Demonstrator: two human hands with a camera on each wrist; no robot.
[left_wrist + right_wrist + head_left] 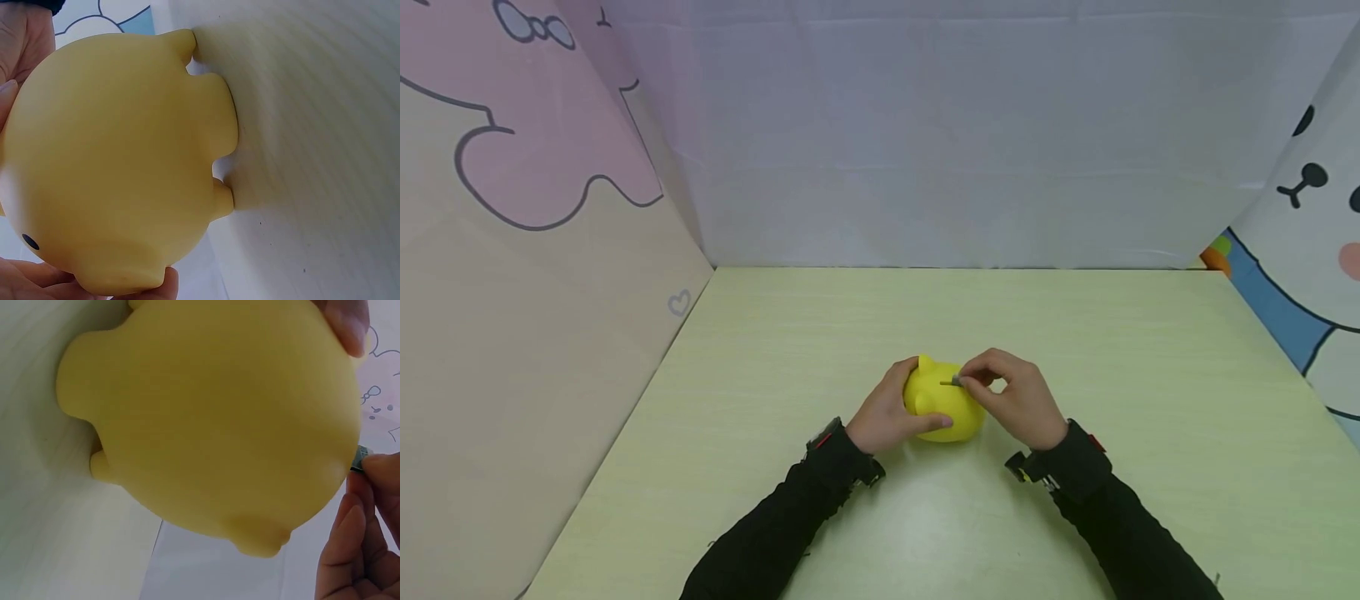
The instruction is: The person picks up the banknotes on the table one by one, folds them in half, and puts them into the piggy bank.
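Note:
A yellow piggy bank (936, 412) stands upright on its short feet, its snout (122, 272) toward my left hand. My left hand (895, 412) curls round the head end, thumb along the near side and the other fingers mostly hidden behind. On top shows a narrow dark slot (945, 383). Between thumb and index finger, my right hand (1018, 398) pinches a small folded dark green slip (360, 458) right at the slot. Part of the slip is hidden by the fingertips. In the right wrist view, the left thumb (348, 328) lies against the bank.
The pale yellow-green table (820, 317) surrounds the bank. Behind it hangs a plain light wall sheet (940, 150), with cartoon-printed panels at left (550, 275) and right (1285, 275). Both wrists wear black bands with small cameras.

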